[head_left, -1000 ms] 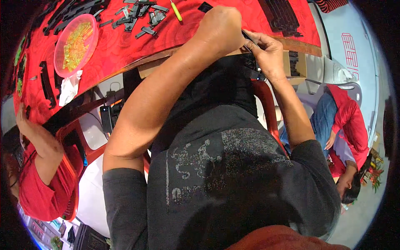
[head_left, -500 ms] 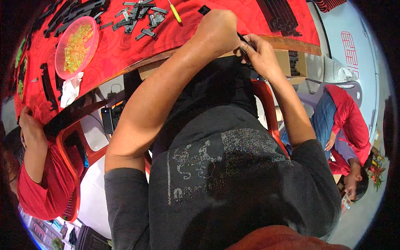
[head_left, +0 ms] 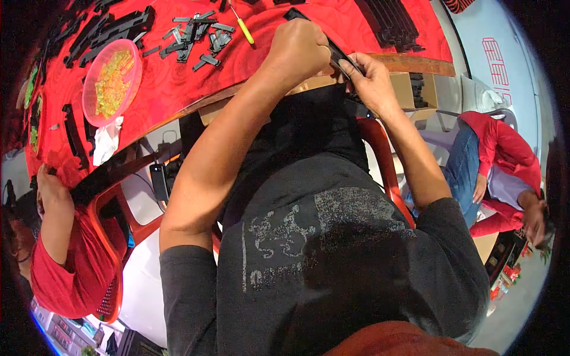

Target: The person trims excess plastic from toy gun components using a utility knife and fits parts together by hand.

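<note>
Holding a black strip point(head_left: 337, 52) aslant over the near edge of the red-covered worktop point(head_left: 178, 89). Pinching its lower part between thumb and closed fingers point(head_left: 364, 60) of the right hand point(head_left: 375, 86). Bunching the left hand point(head_left: 301, 46) at its upper part; cannot tell the grip, with those fingers turned from view. Spread farther over the cloth: clips point(head_left: 196, 38), a yellow screwdriver point(head_left: 244, 29), dark bars point(head_left: 389, 24) at right, a pink basket point(head_left: 136, 74) of yellow and orange pieces, a tissue point(head_left: 107, 142). Seated in the room: a person point(head_left: 77, 273) in red at left, another person point(head_left: 504, 142) in red at right, near a pale panel point(head_left: 475, 24).
</note>
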`<control>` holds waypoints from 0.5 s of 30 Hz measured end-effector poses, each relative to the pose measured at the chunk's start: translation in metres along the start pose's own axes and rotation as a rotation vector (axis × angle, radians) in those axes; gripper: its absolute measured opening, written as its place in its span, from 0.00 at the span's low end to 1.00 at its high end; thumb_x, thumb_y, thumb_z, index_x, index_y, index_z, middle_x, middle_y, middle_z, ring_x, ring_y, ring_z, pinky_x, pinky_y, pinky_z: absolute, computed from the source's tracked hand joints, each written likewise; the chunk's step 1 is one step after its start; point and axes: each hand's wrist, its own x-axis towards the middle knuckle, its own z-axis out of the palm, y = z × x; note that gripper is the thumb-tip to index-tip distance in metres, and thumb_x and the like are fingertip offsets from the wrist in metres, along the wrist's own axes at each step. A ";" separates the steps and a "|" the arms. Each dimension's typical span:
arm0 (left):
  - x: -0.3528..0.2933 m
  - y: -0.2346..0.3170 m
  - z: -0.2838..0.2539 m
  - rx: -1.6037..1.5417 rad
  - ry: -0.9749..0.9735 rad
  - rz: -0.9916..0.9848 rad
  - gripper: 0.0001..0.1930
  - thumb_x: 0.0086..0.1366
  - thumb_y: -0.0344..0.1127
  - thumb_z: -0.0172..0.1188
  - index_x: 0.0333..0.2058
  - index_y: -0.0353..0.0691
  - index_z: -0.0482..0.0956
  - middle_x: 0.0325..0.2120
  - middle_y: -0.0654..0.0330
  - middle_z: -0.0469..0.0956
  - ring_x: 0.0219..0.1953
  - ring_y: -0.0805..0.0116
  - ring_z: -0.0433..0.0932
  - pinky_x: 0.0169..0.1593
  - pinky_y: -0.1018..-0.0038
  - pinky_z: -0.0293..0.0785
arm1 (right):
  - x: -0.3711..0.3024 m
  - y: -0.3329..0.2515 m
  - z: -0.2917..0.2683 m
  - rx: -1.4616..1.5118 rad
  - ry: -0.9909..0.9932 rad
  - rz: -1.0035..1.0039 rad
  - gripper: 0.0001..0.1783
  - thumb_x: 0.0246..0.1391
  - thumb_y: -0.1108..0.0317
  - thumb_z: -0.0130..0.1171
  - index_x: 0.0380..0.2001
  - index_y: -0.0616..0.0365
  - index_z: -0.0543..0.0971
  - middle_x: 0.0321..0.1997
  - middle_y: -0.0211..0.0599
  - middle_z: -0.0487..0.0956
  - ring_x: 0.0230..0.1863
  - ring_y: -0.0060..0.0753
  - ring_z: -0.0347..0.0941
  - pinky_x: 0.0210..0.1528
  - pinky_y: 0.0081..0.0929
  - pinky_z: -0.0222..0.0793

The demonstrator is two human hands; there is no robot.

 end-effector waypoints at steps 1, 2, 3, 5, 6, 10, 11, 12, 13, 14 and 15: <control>0.000 -0.002 0.001 -0.042 0.050 0.002 0.06 0.40 0.32 0.57 0.18 0.39 0.82 0.16 0.47 0.75 0.22 0.47 0.77 0.32 0.58 0.74 | 0.000 0.000 0.001 -0.025 0.003 -0.010 0.13 0.61 0.62 0.56 0.28 0.61 0.77 0.20 0.26 0.77 0.19 0.15 0.68 0.23 0.19 0.64; -0.002 -0.004 0.002 -0.040 0.052 0.004 0.06 0.40 0.32 0.57 0.18 0.39 0.82 0.16 0.47 0.75 0.22 0.47 0.77 0.32 0.58 0.74 | -0.001 0.000 0.001 -0.024 0.003 -0.013 0.13 0.61 0.62 0.56 0.28 0.61 0.77 0.20 0.26 0.77 0.19 0.15 0.68 0.23 0.19 0.64; -0.004 -0.001 0.004 -0.056 0.061 -0.034 0.06 0.40 0.31 0.57 0.17 0.38 0.82 0.16 0.46 0.75 0.23 0.47 0.77 0.33 0.57 0.75 | -0.001 0.001 0.001 -0.021 0.014 -0.007 0.13 0.60 0.62 0.56 0.28 0.61 0.77 0.20 0.26 0.77 0.19 0.16 0.68 0.23 0.19 0.64; -0.004 0.003 0.007 -0.073 0.069 -0.069 0.06 0.41 0.31 0.56 0.17 0.36 0.81 0.16 0.46 0.75 0.23 0.46 0.77 0.33 0.57 0.75 | -0.001 0.001 0.001 -0.018 0.028 -0.001 0.13 0.60 0.62 0.56 0.28 0.61 0.77 0.19 0.26 0.77 0.19 0.16 0.68 0.24 0.19 0.64; -0.005 0.004 0.009 -0.021 0.109 -0.054 0.06 0.41 0.30 0.57 0.17 0.35 0.81 0.17 0.45 0.75 0.23 0.45 0.77 0.33 0.56 0.75 | -0.001 0.000 0.002 -0.005 0.029 0.000 0.13 0.60 0.62 0.56 0.28 0.61 0.77 0.19 0.26 0.77 0.19 0.16 0.69 0.23 0.20 0.65; -0.005 0.007 0.013 0.155 0.189 -0.022 0.06 0.41 0.30 0.57 0.16 0.33 0.79 0.18 0.42 0.75 0.25 0.42 0.78 0.33 0.54 0.76 | -0.001 -0.003 0.004 -0.016 0.035 0.008 0.12 0.60 0.63 0.57 0.28 0.61 0.77 0.19 0.25 0.76 0.19 0.16 0.68 0.23 0.20 0.65; -0.005 0.007 0.013 0.155 0.189 -0.023 0.06 0.41 0.30 0.57 0.16 0.33 0.79 0.18 0.42 0.75 0.25 0.42 0.78 0.33 0.54 0.76 | -0.001 -0.003 0.004 -0.016 0.034 0.009 0.12 0.60 0.63 0.57 0.28 0.61 0.77 0.19 0.25 0.76 0.19 0.16 0.68 0.23 0.20 0.65; -0.004 0.008 0.012 0.168 0.179 -0.038 0.06 0.41 0.30 0.58 0.17 0.33 0.79 0.18 0.41 0.75 0.25 0.42 0.78 0.34 0.53 0.76 | 0.000 -0.003 0.005 -0.014 0.036 0.004 0.12 0.60 0.63 0.57 0.28 0.61 0.77 0.19 0.25 0.76 0.19 0.16 0.68 0.24 0.20 0.64; -0.003 0.008 0.011 0.181 0.170 -0.052 0.06 0.42 0.30 0.58 0.17 0.33 0.79 0.18 0.41 0.75 0.25 0.41 0.78 0.34 0.53 0.76 | 0.000 -0.004 0.006 -0.011 0.038 0.000 0.12 0.60 0.63 0.57 0.28 0.61 0.77 0.19 0.25 0.76 0.19 0.16 0.68 0.24 0.20 0.64; -0.004 0.007 0.009 0.182 0.170 -0.052 0.06 0.42 0.30 0.58 0.17 0.33 0.79 0.18 0.41 0.75 0.25 0.41 0.78 0.34 0.53 0.76 | 0.000 -0.002 0.006 -0.011 0.038 -0.001 0.12 0.60 0.63 0.57 0.28 0.61 0.77 0.19 0.25 0.76 0.19 0.16 0.68 0.24 0.20 0.64; -0.004 0.007 0.008 0.160 0.145 -0.074 0.06 0.42 0.30 0.58 0.17 0.33 0.80 0.18 0.41 0.75 0.25 0.41 0.78 0.34 0.53 0.76 | 0.001 0.002 0.007 0.021 0.027 0.005 0.12 0.60 0.63 0.57 0.28 0.60 0.77 0.19 0.25 0.76 0.19 0.15 0.68 0.24 0.19 0.64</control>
